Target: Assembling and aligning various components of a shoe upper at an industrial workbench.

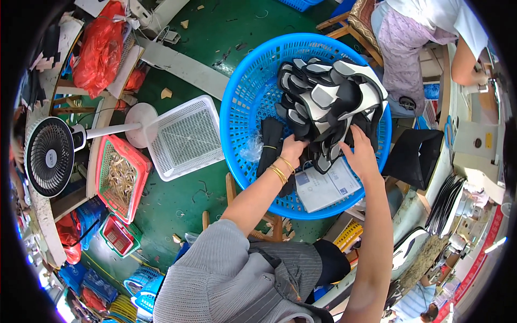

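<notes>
A bundle of black-and-white shoe uppers [323,99] sits in a large round blue plastic basket [232,134] in front of me. My left hand [293,149] grips the bundle's lower left edge, its fingers partly hidden under dark material. At the lower right edge, my right hand [361,152] has its thumb and fingers around the uppers. A tied roll of black material [271,137] lies just left of my left hand. Below the uppers, in the basket, are white printed papers [327,185] and crumpled clear plastic [252,149].
A white perforated crate [186,137] stands left of the basket, near a white fan [49,157] and a red basket of tan strips [123,177]. On the right runs a workbench [439,161] with a black folded piece [414,156]. Another person [401,59] sits at the upper right.
</notes>
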Demonstrator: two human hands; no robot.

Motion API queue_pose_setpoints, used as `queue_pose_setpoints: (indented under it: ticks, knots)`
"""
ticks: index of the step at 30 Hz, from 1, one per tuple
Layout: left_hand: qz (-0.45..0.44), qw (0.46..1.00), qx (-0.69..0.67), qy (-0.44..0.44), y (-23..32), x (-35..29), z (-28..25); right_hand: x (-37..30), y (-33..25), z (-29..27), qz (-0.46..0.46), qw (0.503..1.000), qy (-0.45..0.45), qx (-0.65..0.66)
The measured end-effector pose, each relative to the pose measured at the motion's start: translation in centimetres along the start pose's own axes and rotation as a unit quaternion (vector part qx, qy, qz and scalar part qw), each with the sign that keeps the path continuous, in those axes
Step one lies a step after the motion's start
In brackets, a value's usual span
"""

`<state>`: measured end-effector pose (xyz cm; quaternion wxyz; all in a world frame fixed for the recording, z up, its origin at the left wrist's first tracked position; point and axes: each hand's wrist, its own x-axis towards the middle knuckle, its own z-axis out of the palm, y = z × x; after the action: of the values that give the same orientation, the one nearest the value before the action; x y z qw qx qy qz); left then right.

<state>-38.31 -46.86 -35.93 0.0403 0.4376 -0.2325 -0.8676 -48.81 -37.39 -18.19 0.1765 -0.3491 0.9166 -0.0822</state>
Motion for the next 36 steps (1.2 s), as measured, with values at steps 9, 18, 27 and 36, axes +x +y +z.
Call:
queue_pose_setpoints:
  ticks: [9, 18, 27, 36]
  knots:
    - [0.033, 0.998, 0.015, 0.05, 2.2, -1.8, 1.5, -0.9, 1.1, 0.3, -0.007, 1.0, -0.003, 0.025]
    - [0.129, 0.979, 0.136, 0.079, 2.3, -2.7, -0.4, -1.0, 2.1, 0.1, -0.022, 1.0, 0.016, 0.016]
    - [0.024, 0.981, 0.169, -0.097, 16.4, -20.1, -3.8, -5.8, -3.0, -1.0, -0.05, 0.993, -0.004, 0.111]
    - [-0.204, 0.914, 0.084, -0.34, 12.9, -23.0, 3.5, -20.4, -2.5, -0.8, 0.045, 0.651, -0.069, 0.754]
